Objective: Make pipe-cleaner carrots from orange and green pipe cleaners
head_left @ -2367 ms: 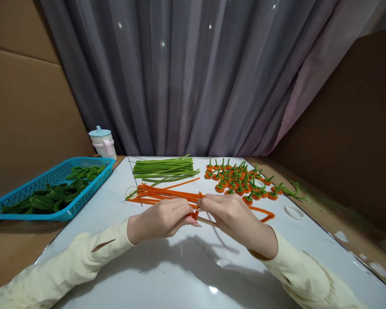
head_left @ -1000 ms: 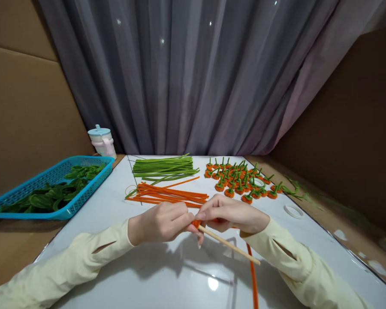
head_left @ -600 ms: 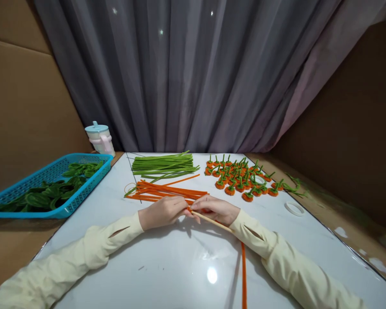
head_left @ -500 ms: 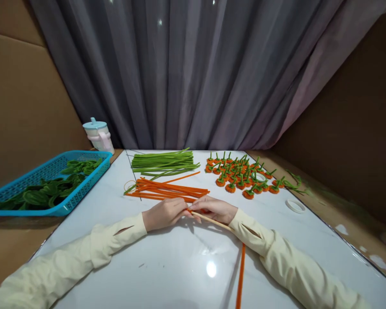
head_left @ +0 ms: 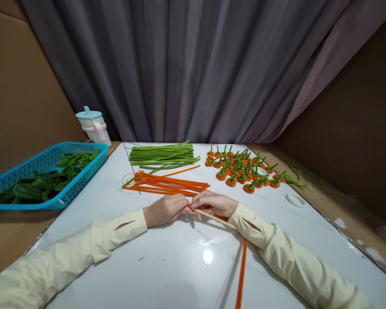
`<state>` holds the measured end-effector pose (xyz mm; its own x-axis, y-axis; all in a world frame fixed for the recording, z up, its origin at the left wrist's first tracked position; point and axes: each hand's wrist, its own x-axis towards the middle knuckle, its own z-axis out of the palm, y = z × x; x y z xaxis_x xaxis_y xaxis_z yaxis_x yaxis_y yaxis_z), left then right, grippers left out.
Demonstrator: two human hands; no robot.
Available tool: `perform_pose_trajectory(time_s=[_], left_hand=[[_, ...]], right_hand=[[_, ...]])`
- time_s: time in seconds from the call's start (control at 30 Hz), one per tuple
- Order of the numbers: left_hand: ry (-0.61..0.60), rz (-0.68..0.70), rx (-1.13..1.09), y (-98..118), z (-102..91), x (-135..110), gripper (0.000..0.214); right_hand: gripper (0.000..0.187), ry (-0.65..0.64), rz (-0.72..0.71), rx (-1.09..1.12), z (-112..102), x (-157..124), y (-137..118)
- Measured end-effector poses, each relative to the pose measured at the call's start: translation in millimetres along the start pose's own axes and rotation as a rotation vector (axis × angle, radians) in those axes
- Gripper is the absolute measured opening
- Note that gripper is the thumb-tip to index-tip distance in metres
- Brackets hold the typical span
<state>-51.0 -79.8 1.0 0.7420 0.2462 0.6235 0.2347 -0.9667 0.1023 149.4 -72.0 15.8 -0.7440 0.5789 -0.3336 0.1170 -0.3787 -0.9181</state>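
My left hand [head_left: 163, 209] and my right hand [head_left: 212, 203] meet fingertip to fingertip over the white table [head_left: 167, 262]. Both are closed in a pinch where an orange pipe cleaner [head_left: 241, 274] wraps round the tip of a thin wooden stick [head_left: 216, 219]. The stick slants back under my right wrist. The pipe cleaner's loose tail runs down the table toward me. Just beyond my fingers lies a bundle of orange pipe cleaners [head_left: 167, 183].
Green pipe cleaners [head_left: 162, 155] lie at the back. Several small orange coils with green stems [head_left: 241, 171] are spread at the back right, beside a white ring [head_left: 294, 200]. A blue basket [head_left: 83, 174] of green leaf shapes and a lidded cup [head_left: 92, 125] stand on the left.
My hands have reached farther forward, close to the orange bundle. The pipe cleaner's tail swung from the right side to hang down toward me. The view tilted slightly downward.
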Motion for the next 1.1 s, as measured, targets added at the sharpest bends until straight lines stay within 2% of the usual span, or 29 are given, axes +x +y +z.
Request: perform_pose_trajectory(time_s=[0.27, 0.5, 0.77, 1.1], left_hand=[[0.026, 0.015, -0.005, -0.5, -1.2, 0.2, 0.026], [0.043, 0.045, 0.032, 0.2, -1.0, 0.2, 0.026], [-0.015, 0.114, 0.091, -1.6, -0.7, -1.1, 0.032], [-0.005, 0.174, 0.189, 0.6, -2.3, 1.9, 0.031]], right_hand=[[0.026, -0.001, 0.017, -0.022, 0.7, -1.2, -1.3], [0.022, -0.016, 0.02, -0.028, 1.0, -1.3, -1.2], [0.023, -0.066, 0.022, -0.028, 0.2, -3.5, -3.3], [0.019, -0.109, 0.057, 0.003, 1.8, -2.0, -5.3]])
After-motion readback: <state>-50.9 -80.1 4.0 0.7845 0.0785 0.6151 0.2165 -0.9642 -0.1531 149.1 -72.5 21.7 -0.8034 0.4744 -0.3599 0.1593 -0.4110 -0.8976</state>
